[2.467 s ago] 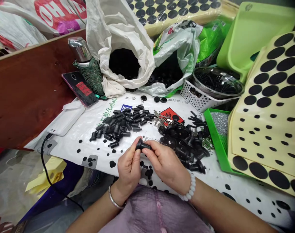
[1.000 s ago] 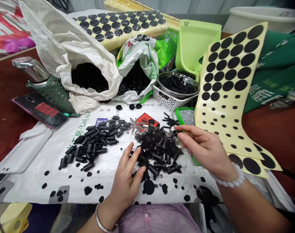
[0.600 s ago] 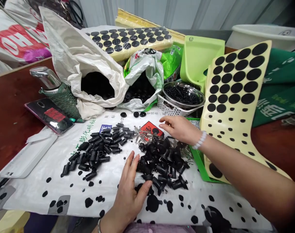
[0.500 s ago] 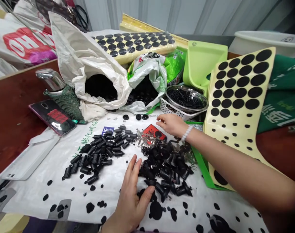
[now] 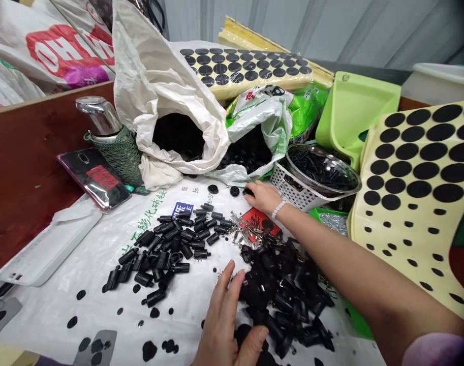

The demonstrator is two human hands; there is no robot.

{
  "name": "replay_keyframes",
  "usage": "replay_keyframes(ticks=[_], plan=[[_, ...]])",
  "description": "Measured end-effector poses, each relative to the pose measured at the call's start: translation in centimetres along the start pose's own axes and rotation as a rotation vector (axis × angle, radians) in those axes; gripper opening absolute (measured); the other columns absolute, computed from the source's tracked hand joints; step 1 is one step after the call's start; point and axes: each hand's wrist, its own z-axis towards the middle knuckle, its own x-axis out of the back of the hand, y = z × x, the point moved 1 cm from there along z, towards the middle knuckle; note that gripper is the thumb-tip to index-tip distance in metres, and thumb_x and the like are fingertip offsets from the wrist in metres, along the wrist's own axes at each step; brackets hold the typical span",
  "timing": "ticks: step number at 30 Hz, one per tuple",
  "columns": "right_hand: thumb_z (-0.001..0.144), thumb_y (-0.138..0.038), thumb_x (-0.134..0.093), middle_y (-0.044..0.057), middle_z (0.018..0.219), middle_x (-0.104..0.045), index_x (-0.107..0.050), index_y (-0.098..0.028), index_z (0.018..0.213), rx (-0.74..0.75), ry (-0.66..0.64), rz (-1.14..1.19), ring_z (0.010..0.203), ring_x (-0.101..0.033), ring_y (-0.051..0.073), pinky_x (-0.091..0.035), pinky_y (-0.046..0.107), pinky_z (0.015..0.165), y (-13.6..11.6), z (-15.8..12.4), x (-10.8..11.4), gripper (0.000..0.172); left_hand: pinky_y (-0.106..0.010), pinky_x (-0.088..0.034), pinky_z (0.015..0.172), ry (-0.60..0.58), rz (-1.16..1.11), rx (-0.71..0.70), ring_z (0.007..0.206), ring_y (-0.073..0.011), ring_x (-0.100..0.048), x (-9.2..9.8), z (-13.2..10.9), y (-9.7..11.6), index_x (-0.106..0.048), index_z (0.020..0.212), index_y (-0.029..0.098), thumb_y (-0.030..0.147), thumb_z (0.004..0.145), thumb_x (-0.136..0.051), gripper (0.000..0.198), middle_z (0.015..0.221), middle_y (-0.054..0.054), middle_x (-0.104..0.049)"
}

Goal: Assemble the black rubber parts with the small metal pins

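My right hand (image 5: pixel 264 197) reaches to the back of the sheet, its fingertips closed on a small black round disc (image 5: pixel 248 192). Two similar discs, a black ring (image 5: pixel 235 191) and another ring (image 5: pixel 213 188), lie to its left. My left hand (image 5: pixel 227 320) is open, fingers stretched and thumb apart, at the left edge of a heap of black plastic fittings (image 5: pixel 281 284); it holds nothing I can see. Left of it is a looser pile of black ribbed sleeves (image 5: pixel 166 244). Small metal pins (image 5: pixel 247 231) lie between the piles.
Behind stand a white sack (image 5: pixel 178 109) of black parts, a green-white bag (image 5: pixel 250 152) of discs, and a bowl (image 5: pixel 323 170) in a white basket (image 5: pixel 292 190). A phone (image 5: pixel 94 178) and bottle (image 5: pixel 105 122) are left; a yellow sticker sheet (image 5: pixel 414 188) is right.
My right hand has moved down to the rightmost black disc and closed on it. My left hand stays open beside the heap. The whole view has shifted.
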Motion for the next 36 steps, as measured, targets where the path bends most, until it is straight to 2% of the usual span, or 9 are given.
replay_keyframes(ticks=[5,8,12,15,17,21,25,31,36], plan=[[0.088,-0.031,-0.052,0.007,0.114,-0.056,-0.053,-0.017,0.113,0.011,-0.015,0.133,0.097,-0.058,0.019,-0.049,0.041,0.081,0.2,-2.0,0.5,0.029,-0.048,-0.029,0.107,0.025,-0.046,0.032,0.132,-0.0304,-0.031,0.4,-0.2,0.1,-0.034,0.137,0.029,0.033,0.083,-0.054,0.058,0.145,-0.009,-0.031],[0.09,-0.028,-0.049,0.007,0.106,-0.061,-0.055,-0.014,0.11,0.081,-0.062,0.279,0.088,-0.061,0.016,-0.051,0.035,0.076,-0.9,-3.5,1.5,0.025,-0.048,-0.025,0.109,0.041,-0.142,0.104,0.133,-0.0297,-0.029,0.7,-0.2,0.2,-0.038,0.134,0.029,0.032,0.084,-0.053,0.053,0.145,-0.008,-0.033],[0.089,-0.023,-0.047,0.003,0.086,-0.07,-0.06,-0.011,0.105,0.284,-0.231,0.472,0.064,-0.064,0.01,-0.05,0.021,0.058,-4.3,-7.0,3.5,0.024,-0.046,-0.033,0.105,0.141,-0.529,0.257,0.129,-0.0283,-0.037,1.4,0.6,0.4,-0.035,0.135,0.029,0.038,0.088,-0.047,0.049,0.143,-0.009,-0.035],[0.08,-0.025,-0.06,-0.003,0.08,-0.071,-0.065,-0.017,0.096,0.441,-0.332,0.53,0.065,-0.064,0.007,-0.048,0.017,0.059,-7.0,-9.7,4.8,0.018,-0.044,-0.045,0.094,0.208,-0.893,0.377,0.118,-0.0279,-0.05,1.9,1.6,0.6,-0.036,0.134,0.027,0.05,0.089,-0.036,0.05,0.137,-0.013,-0.041],[0.079,-0.029,-0.063,-0.003,0.082,-0.07,-0.066,-0.019,0.096,0.477,-0.328,0.512,0.067,-0.064,0.008,-0.047,0.018,0.061,-7.9,-10.3,5.1,0.02,-0.041,-0.05,0.086,0.22,-1.014,0.479,0.108,-0.0255,-0.057,2.0,2.1,0.7,-0.042,0.13,0.026,0.049,0.088,-0.041,0.048,0.13,-0.013,-0.048],[0.087,-0.027,-0.052,0.007,0.098,-0.066,-0.063,-0.015,0.1,0.314,-0.164,0.331,0.089,-0.061,0.017,-0.046,0.031,0.08,-6.7,-8.3,4.0,0.02,-0.028,-0.053,0.071,0.257,-1.036,0.652,0.092,-0.019,-0.062,2.1,2.3,0.4,-0.059,0.111,0.02,0.034,0.082,-0.059,0.033,0.113,-0.011,-0.059],[0.089,-0.03,-0.051,0.007,0.111,-0.059,-0.057,-0.016,0.108,0.152,-0.127,0.128,0.095,-0.058,0.019,-0.048,0.04,0.082,-4.2,-5.3,1.7,0.025,-0.028,-0.053,0.069,0.251,-1.062,0.658,0.091,-0.0195,-0.062,2.2,2.2,0.1,-0.063,0.106,0.017,0.033,0.081,-0.06,0.03,0.106,-0.01,-0.061],[0.089,-0.03,-0.051,0.007,0.113,-0.057,-0.055,-0.017,0.111,0.157,-0.165,0.037,0.094,-0.059,0.018,-0.05,0.038,0.08,-3.5,-4.6,0.0,0.025,-0.037,-0.047,0.092,0.178,-1.087,0.568,0.118,-0.0271,-0.049,2.2,1.9,0.5,-0.06,0.112,0.02,0.021,0.074,-0.066,0.039,0.125,-0.01,-0.054],[0.087,-0.028,-0.052,0.005,0.097,-0.062,-0.061,-0.016,0.095,0.185,-0.082,0.082,0.086,-0.059,0.017,-0.047,0.036,0.077,-3.5,-5.4,0.7,0.017,-0.031,-0.051,0.086,0.172,-1.076,0.599,0.119,-0.0262,-0.049,2.1,1.9,0.6,-0.059,0.113,0.019,0.02,0.074,-0.067,0.04,0.128,-0.01,-0.053]])
